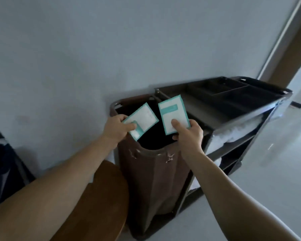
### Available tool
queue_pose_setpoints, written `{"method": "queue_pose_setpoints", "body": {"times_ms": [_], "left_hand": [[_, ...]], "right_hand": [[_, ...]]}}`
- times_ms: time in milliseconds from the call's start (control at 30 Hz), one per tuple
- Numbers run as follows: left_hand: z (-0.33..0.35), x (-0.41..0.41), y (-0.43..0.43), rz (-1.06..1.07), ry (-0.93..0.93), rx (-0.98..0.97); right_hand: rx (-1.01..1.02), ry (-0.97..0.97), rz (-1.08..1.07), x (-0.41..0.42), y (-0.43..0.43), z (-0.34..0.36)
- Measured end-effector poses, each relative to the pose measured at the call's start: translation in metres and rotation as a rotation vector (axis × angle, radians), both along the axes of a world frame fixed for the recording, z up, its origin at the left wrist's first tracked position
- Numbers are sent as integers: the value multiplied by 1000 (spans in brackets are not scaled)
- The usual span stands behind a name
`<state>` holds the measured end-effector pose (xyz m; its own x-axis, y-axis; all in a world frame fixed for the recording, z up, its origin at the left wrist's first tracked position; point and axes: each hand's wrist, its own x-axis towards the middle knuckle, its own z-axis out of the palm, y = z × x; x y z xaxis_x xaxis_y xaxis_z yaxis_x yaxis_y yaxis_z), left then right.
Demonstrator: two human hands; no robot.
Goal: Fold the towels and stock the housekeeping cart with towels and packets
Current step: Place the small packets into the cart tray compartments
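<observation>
Over the dark mouth of a bag, one flat packet pinched in each hand. In the left hand (116,130), thumb on top and fingers (121,117) curled round the lower corner: a flat white rectangular packet with a teal border (142,120), tilted, free end pointing up and to the right. In the right hand (189,134), thumb pressed on the face and the other fingers (194,124) clenched behind the lower edge: a second flat white rectangular packet with a teal border and a teal bar near its top (172,112), standing nearly upright. Not touching each other, a narrow strip of dark opening between them.

Directly beneath both sets of fingers: a tall brown fabric laundry bag (151,174), hung open on a metal frame, black inside. Just right of the right fingers: a dark grey metal housekeeping cart (195,105), set against the bag. Beyond and to the right of those fingers: a black divided tray (233,94) on the cart top, contents lost in shadow. Below and right of the right fingers: white towels (231,134) on the cart's upper shelf, too blurred to tell the fold. Below the left fingers, under the forearm: a rounded brown wooden surface (97,197). Behind the fingers: a pale grey wall (94,58). Far right of them: a pale glossy floor (276,171).
</observation>
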<state>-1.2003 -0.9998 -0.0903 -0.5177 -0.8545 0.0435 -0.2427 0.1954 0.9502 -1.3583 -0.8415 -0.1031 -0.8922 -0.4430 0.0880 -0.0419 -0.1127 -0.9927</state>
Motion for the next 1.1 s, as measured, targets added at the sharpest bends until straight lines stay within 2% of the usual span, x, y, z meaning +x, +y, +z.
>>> {"method": "queue_pose_setpoints", "body": {"times_ms": [100, 200, 333, 533, 633, 800, 933, 1033, 1100], "left_hand": [[12, -70, 57, -178, 26, 30], [17, -137, 125, -410, 3, 140], [19, -211, 192, -577, -36, 249], [21, -299, 240, -800, -84, 402], [20, -351, 258, -815, -12, 515], [12, -436, 268, -770, 47, 575], [14, -504, 257, -902, 135, 674], [10, -549, 254, -973, 87, 593], [7, -578, 251, -903, 70, 525]], "right_hand": [[-21, 16, -63, -59, 74, 13], [28, -5, -61, -103, 137, 11], [54, -86, -176, -150, 204, -2], [-65, -192, -260, -216, 274, -17], [-129, -237, -321, -254, 290, -20], [-147, -274, -283, -327, 291, -21], [-198, -276, -424, -398, 277, -15], [-253, -278, -464, -445, 257, -8], [-295, -284, -451, -471, 242, -8]]}}
